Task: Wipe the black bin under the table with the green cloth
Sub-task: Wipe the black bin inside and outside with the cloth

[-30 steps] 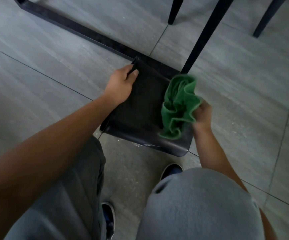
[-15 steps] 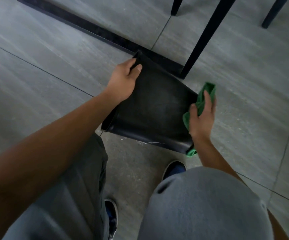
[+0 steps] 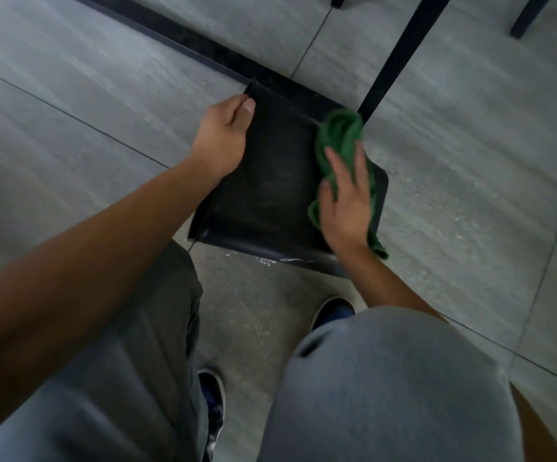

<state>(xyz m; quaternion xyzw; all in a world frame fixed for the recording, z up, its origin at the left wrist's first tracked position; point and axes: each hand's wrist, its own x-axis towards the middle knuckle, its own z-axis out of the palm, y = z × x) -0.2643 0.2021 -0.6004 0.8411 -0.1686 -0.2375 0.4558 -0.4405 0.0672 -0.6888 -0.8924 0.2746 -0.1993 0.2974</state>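
Observation:
The black bin (image 3: 270, 181) lies tipped on its side on the grey floor, one flat wall facing up. My left hand (image 3: 222, 138) grips its far left edge, thumb hooked over the rim. The green cloth (image 3: 339, 135) is bunched on the bin's right part, with one corner hanging past the near right edge. My right hand (image 3: 347, 198) lies flat on the cloth with fingers spread, pressing it against the bin's upper wall.
A black floor bar (image 3: 183, 45) runs diagonally behind the bin. A slanted black table leg (image 3: 400, 55) lands just past the bin's far right corner. Another dark leg (image 3: 530, 15) stands at the upper right. My knees and shoes (image 3: 332, 311) fill the near floor.
My right hand has brought the cloth from the bin's right side wall up onto its top face. The left hand has held its grip on the bin's edge.

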